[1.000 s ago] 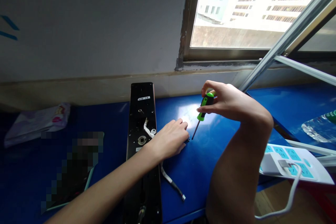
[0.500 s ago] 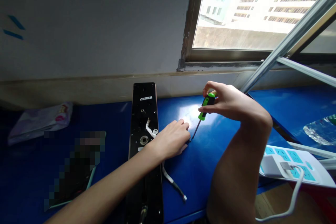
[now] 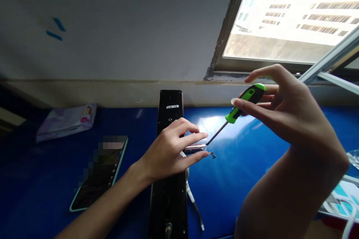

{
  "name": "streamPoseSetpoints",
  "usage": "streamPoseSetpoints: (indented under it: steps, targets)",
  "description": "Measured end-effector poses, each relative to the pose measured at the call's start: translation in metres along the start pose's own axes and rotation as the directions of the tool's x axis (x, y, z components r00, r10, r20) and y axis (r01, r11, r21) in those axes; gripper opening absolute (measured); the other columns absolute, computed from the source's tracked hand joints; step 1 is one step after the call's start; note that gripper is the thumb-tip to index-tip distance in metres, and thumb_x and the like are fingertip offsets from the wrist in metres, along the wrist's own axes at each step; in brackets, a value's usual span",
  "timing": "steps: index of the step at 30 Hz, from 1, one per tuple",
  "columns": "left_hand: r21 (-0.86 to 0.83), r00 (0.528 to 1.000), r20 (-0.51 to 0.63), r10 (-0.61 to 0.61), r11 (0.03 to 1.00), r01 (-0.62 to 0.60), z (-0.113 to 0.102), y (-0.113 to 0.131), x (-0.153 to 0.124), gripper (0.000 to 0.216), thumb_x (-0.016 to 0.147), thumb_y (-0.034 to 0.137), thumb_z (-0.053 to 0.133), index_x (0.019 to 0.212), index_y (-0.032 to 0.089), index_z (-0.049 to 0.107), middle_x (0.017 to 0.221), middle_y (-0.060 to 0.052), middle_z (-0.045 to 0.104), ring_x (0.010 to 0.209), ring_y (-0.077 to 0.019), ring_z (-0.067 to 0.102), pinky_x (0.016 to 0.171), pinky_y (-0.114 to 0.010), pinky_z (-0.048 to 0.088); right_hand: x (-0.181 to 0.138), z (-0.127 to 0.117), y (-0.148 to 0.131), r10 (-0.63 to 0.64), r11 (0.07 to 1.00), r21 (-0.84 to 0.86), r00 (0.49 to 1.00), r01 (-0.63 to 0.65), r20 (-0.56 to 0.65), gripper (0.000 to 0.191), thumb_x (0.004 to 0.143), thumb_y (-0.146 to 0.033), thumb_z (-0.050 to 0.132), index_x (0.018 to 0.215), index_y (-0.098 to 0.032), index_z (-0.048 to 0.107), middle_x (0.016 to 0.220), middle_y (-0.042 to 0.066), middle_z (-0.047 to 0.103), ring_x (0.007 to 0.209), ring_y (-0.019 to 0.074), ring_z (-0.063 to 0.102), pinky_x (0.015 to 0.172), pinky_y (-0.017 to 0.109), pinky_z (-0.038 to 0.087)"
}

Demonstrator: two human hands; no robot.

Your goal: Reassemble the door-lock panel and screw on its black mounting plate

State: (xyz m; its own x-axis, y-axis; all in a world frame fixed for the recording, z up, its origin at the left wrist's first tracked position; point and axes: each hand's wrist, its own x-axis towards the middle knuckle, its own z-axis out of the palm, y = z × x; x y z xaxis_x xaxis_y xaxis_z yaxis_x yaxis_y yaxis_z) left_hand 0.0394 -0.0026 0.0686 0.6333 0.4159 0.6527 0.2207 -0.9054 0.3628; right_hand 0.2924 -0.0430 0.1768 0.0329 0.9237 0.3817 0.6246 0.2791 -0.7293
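My right hand (image 3: pixel 283 108) grips a green and black screwdriver (image 3: pixel 246 99) between thumb and fingers, its forefinger raised off the handle. The screwdriver slants down to the left, its tip beside the end of a shiny metal cylinder (image 3: pixel 196 148). Around that cylinder my left hand (image 3: pixel 174 143) spreads its thumb and fingers apart, above a long black panel (image 3: pixel 168 201). Small dark screws (image 3: pixel 213 155) lie on the blue table just past the left thumb tip. White-sleeved wires (image 3: pixel 190 192) come out at the panel's right side, partly hidden by the hand.
A phone (image 3: pixel 120 160) in a pale green case lies left of the panel, with a folded plastic bag (image 3: pixel 66 123) behind it. A power strip (image 3: pixel 342 198) and a clear bottle (image 3: pixel 355 157) are at the right edge. Metal ladder rails (image 3: pixel 331 58) stand by the window.
My right hand has drawn up and right, tilting the screwdriver more. My left hand has opened, showing the metal cylinder and the screws. The view has shifted left.
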Motion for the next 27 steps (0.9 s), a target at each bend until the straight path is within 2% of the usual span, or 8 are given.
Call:
streamPoseSetpoints:
  steps: [4, 8, 11, 14, 19, 27]
  targets:
    - [0.024, 0.982, -0.179, -0.057, 0.998, 0.062, -0.008, -0.015, -0.031, 0.029, 0.096, 0.026, 0.079, 0.124, 0.019, 0.075, 0.109, -0.009, 0.074, 0.101, -0.0223, 0.069, 0.086, -0.035, 0.060, 0.006, 0.018, -0.014, -0.080, 0.990, 0.108, 0.988, 0.095, -0.131, 0.044, 0.074, -0.036, 0.095, 0.108, -0.033, 0.067, 0.078, -0.004, 0.075, 0.072, 0.0256, 0.080, 0.066, 0.038, 0.070]
    - [0.065, 0.949, -0.295, -0.107, 0.989, 0.132, -0.014, -0.024, -0.055, 0.026, 0.099, 0.019, 0.072, 0.124, 0.021, 0.074, 0.112, -0.008, 0.072, 0.102, -0.0220, 0.066, 0.087, -0.035, 0.058, 0.014, 0.037, -0.023, -0.111, 0.977, 0.152, 0.969, 0.147, -0.222, 0.033, 0.078, -0.032, 0.093, 0.099, -0.034, 0.069, 0.083, -0.005, 0.074, 0.077, 0.0221, 0.081, 0.070, 0.034, 0.071]
    - [0.034, 0.935, -0.305, -0.181, 0.979, 0.201, -0.018, -0.027, -0.066, 0.027, 0.098, 0.015, 0.070, 0.124, 0.022, 0.074, 0.112, -0.007, 0.071, 0.103, -0.0213, 0.066, 0.090, -0.034, 0.057, 0.019, 0.051, -0.028, -0.114, 0.973, 0.168, 0.962, 0.158, -0.246, 0.027, 0.080, -0.035, 0.092, 0.094, -0.033, 0.069, 0.084, -0.004, 0.073, 0.075, 0.0204, 0.080, 0.069, 0.034, 0.071]
    - [-0.007, 0.933, -0.275, -0.230, 0.971, 0.238, -0.022, -0.029, -0.072, 0.028, 0.097, 0.020, 0.072, 0.125, 0.021, 0.073, 0.113, -0.007, 0.072, 0.105, -0.0220, 0.067, 0.093, -0.035, 0.057, 0.024, 0.064, -0.032, -0.079, 0.968, 0.213, 0.971, 0.128, -0.225, 0.028, 0.081, -0.038, 0.091, 0.097, -0.032, 0.068, 0.086, -0.003, 0.074, 0.077, 0.0217, 0.080, 0.069, 0.036, 0.071]
    - [-0.031, 0.926, -0.303, -0.225, 0.973, 0.227, -0.020, -0.030, -0.073, 0.024, 0.096, 0.018, 0.076, 0.119, 0.022, 0.075, 0.107, -0.006, 0.075, 0.100, -0.0205, 0.068, 0.091, -0.034, 0.059, 0.030, 0.083, -0.037, -0.007, 0.968, 0.245, 0.981, 0.055, -0.193, 0.032, 0.081, -0.039, 0.090, 0.098, -0.029, 0.065, 0.083, -0.003, 0.074, 0.078, 0.0237, 0.081, 0.070, 0.041, 0.072]
    - [-0.026, 0.898, -0.362, -0.250, 0.966, 0.258, -0.016, -0.033, -0.074, 0.017, 0.096, 0.012, 0.077, 0.108, 0.024, 0.079, 0.098, -0.003, 0.077, 0.093, -0.0187, 0.069, 0.084, -0.033, 0.060, 0.035, 0.090, -0.034, -0.069, 0.973, 0.205, 0.984, 0.102, -0.163, 0.029, 0.086, -0.035, 0.085, 0.101, -0.030, 0.062, 0.085, -0.003, 0.074, 0.089, 0.0263, 0.083, 0.075, 0.044, 0.073]
